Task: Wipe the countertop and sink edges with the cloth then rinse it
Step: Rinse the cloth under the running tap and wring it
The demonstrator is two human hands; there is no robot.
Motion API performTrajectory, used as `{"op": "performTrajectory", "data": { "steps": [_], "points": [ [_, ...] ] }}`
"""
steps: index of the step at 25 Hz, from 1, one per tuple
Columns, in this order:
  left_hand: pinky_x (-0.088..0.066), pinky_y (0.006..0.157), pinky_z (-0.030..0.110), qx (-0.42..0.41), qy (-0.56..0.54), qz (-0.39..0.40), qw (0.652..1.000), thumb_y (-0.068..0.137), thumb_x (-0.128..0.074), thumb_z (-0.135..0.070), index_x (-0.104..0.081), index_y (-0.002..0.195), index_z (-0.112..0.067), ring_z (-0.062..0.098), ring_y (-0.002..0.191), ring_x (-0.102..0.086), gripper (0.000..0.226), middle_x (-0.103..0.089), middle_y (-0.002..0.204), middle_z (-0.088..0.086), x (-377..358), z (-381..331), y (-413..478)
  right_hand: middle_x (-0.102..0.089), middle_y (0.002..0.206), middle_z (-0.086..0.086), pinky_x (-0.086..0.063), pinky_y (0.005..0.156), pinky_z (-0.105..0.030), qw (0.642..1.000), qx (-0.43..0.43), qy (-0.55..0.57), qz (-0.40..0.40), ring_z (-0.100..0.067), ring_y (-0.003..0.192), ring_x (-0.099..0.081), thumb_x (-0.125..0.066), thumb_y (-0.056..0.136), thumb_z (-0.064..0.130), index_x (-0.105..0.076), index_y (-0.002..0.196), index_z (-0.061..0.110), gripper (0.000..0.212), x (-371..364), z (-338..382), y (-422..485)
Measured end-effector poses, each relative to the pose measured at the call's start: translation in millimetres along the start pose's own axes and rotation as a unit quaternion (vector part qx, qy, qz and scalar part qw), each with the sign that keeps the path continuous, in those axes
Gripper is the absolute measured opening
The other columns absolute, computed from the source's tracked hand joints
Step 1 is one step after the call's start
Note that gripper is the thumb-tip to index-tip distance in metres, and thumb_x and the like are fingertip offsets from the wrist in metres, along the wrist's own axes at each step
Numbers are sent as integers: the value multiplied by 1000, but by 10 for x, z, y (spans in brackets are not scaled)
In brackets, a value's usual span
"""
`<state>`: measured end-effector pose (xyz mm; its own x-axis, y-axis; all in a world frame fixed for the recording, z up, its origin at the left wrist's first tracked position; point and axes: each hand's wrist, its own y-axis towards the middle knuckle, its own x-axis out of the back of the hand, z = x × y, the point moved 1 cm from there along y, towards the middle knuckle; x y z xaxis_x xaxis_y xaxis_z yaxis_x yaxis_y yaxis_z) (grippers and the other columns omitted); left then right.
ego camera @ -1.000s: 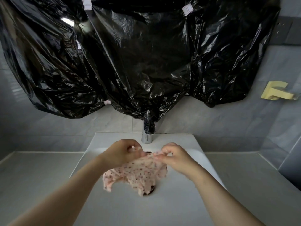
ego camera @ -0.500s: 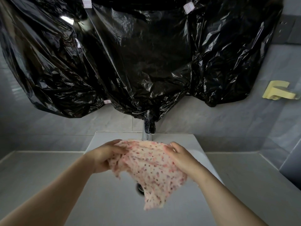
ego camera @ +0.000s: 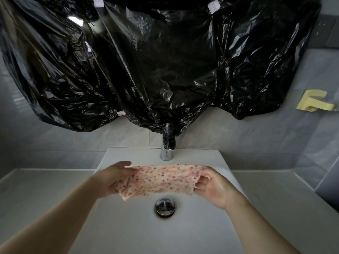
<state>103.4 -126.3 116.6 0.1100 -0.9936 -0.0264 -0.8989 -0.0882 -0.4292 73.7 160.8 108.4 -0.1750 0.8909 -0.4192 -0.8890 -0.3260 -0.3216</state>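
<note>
A pink speckled cloth [ego camera: 162, 179] is stretched flat between my two hands above the white sink basin [ego camera: 128, 231]. My left hand [ego camera: 110, 177] grips its left edge and my right hand [ego camera: 213, 187] grips its right edge. The cloth hangs just in front of the chrome faucet [ego camera: 166, 150], above the round metal drain [ego camera: 165, 207]. No water is visible running. The grey countertop [ego camera: 36, 195] extends on both sides of the basin.
Crinkled black plastic sheeting [ego camera: 146, 61] covers the wall above the faucet and drapes over its top. A yellow wall holder [ego camera: 315, 103] is fixed to the tiles at the right. A tiled corner wall rises at far right.
The cloth went from bunched low in the basin, to hanging from both hands, to being spread out wide. My hands have moved apart.
</note>
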Motion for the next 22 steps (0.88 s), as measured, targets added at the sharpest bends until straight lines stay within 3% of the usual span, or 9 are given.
{"op": "performTrajectory", "data": {
  "steps": [3,4,7,11,13,16,18,20,22],
  "points": [
    [-55,68,43,-14,-84,53,995,63,-67,-7,-46,122,-22,34,100,-60,65,-59,117,13,-54,-1,-26,-62,70,-10,-54,50,-27,998,12,38,-47,-18,55,-57,-40,93,3,-59,93,7,19,-107,40,25],
    [-56,67,42,-14,-93,53,994,65,-66,-6,-47,122,-22,33,100,-60,62,-59,117,12,-55,-6,-23,-59,70,-8,-52,49,-25,996,15,-36,-84,-16,54,-53,-44,93,6,-54,105,12,17,-124,38,44],
    [-52,68,39,4,23,-16,1000,79,-68,-9,-54,117,-22,28,95,-58,42,-59,112,11,-15,8,1,-59,78,-8,-55,63,-33,962,50,-223,-152,-18,58,-53,-56,88,12,-33,133,34,54,-49,46,110],
    [-52,64,36,24,1,-64,998,78,-71,-6,-58,106,-18,23,85,-57,33,-58,102,12,51,-19,12,-60,81,0,-46,69,-23,938,93,-328,-64,-13,73,-57,-67,79,5,-64,101,21,28,-69,111,21],
    [-51,67,31,-15,38,-10,999,76,-70,2,-59,102,-15,20,82,-57,33,-59,95,11,39,-56,-47,-59,92,5,-42,66,-16,880,102,-460,-61,-9,86,-56,-69,76,4,-66,94,21,25,-68,91,30],
    [-41,53,11,-68,318,76,943,73,-73,-1,-66,88,-13,2,57,-53,20,-57,61,-8,-93,-33,-137,-57,97,6,-42,74,-20,802,141,-565,-130,-14,100,-57,-66,79,11,-69,88,20,13,-55,82,65],
    [-35,54,7,-124,438,28,890,76,-73,-16,-66,74,-19,-3,59,-49,9,-55,65,-15,-125,-41,-119,-46,105,10,-41,88,-26,769,159,-597,-165,-19,110,-49,-63,81,19,-66,76,28,11,-62,107,40],
    [-36,72,15,-199,440,-63,873,76,-73,-22,-62,71,-20,4,87,-52,13,-55,94,-12,-136,-48,-95,-32,121,19,-28,100,-30,687,179,-673,-208,-20,123,-31,-59,82,31,-61,74,33,8,-89,116,-11],
    [-36,73,23,-247,462,-157,837,78,-67,-24,-55,68,-21,14,95,-52,16,-55,100,-7,-256,-43,-131,-42,117,18,-26,95,-29,621,213,-729,-196,-18,119,-36,-46,80,42,-60,80,29,19,-155,64,-31]
  ]
}}
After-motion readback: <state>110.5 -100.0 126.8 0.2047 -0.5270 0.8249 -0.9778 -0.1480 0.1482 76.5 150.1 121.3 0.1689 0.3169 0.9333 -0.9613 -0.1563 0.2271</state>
